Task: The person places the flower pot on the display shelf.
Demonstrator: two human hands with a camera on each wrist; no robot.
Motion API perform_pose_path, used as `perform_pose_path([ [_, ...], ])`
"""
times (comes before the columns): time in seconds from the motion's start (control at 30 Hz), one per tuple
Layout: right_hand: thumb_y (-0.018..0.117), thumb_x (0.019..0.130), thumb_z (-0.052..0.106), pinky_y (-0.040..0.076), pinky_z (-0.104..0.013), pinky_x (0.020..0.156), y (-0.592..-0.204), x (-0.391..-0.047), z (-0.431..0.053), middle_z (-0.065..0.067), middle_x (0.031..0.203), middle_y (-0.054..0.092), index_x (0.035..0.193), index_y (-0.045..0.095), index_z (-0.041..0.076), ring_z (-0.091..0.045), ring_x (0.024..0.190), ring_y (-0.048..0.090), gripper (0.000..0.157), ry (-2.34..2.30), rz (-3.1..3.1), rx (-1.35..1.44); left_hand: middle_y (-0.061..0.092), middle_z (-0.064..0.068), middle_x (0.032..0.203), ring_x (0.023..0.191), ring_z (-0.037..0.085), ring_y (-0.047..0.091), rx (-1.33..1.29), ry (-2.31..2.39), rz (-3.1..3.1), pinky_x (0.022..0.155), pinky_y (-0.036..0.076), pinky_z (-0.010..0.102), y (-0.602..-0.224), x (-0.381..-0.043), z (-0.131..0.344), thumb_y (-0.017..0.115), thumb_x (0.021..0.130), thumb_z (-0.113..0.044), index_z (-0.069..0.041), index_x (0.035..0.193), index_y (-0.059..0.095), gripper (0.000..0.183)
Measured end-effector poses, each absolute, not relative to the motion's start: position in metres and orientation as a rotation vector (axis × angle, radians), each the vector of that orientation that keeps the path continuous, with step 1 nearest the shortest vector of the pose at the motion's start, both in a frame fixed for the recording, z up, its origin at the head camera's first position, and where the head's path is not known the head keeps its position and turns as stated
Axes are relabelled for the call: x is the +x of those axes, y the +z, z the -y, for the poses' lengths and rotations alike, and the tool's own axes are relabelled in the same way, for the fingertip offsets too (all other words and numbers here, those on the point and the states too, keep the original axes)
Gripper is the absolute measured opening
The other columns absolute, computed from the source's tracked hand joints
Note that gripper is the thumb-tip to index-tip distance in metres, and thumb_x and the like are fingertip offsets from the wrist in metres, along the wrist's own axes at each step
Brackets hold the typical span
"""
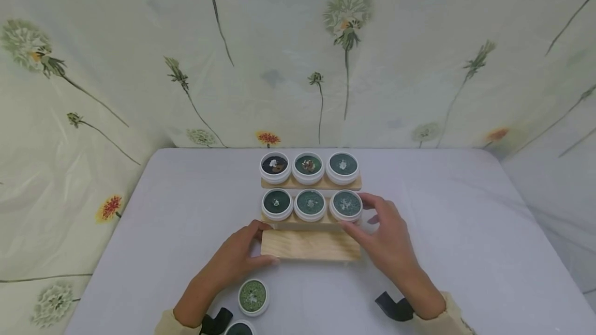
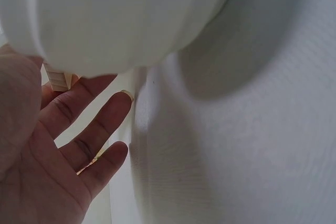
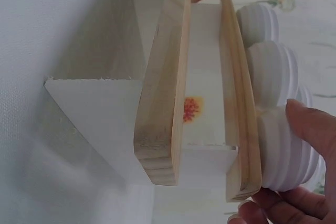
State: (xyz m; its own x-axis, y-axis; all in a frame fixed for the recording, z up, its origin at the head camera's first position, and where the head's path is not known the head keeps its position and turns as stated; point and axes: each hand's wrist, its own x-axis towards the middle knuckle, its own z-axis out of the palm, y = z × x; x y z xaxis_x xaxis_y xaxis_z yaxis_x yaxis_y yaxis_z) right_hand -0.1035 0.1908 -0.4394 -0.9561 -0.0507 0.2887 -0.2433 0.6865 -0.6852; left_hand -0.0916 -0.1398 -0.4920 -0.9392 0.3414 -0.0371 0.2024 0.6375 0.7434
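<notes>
A tiered stand with white supports [image 3: 94,103] carries wooden boards. On the lowest bare board [image 1: 310,245], my left hand [image 1: 235,257] grips the left end, thumb in front and index finger behind. Around the right-hand jar [image 1: 346,206] of the middle tier, my right hand [image 1: 391,239] has its thumb and fingers; this white jar has a dark green, speckled top. In the right wrist view the jar [image 3: 281,150] sits at the end of the middle board [image 3: 244,129]. Two similar jars, including one with a dark top [image 1: 277,202], stand beside it.
The top tier holds three jars, one with a brown-flecked top [image 1: 308,164]. Near the left forearm stand a light green jar [image 1: 253,296] and a partly cut-off dark jar [image 1: 239,329]. White cloth [image 1: 465,252] covers the table; a flower-patterned curtain [image 1: 279,40] hangs behind.
</notes>
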Motion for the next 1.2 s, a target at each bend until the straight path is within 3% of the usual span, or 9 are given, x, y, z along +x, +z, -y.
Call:
perform_pose_path([
  [0.97,0.095,0.078,0.024,0.051,-0.046,0.080,-0.4399,-0.1059,-0.1850,-0.010,0.119,0.063,0.135,0.059,0.004,-0.024,0.108,0.055,0.070,1.104,2.622,0.292,0.064,-0.014,0.109,0.104,0.013,0.061,0.468,1.202,-2.681,0.099,0.049,0.046,-0.4946,-0.0921,0.1424,0.088,0.084,-0.042,-0.023,0.130,0.056,0.059],
  [1.2,0.094,0.080,0.025,0.050,-0.041,0.085,-0.4414,-0.0989,-0.1888,-0.009,0.132,0.061,0.141,0.056,0.006,-0.024,0.118,0.055,0.075,1.151,2.620,0.245,0.064,-0.014,0.109,0.104,0.011,0.061,0.480,1.207,-2.680,0.099,0.049,0.045,-0.4951,-0.0923,0.1415,0.089,0.084,-0.039,-0.022,0.131,0.056,0.060],
])
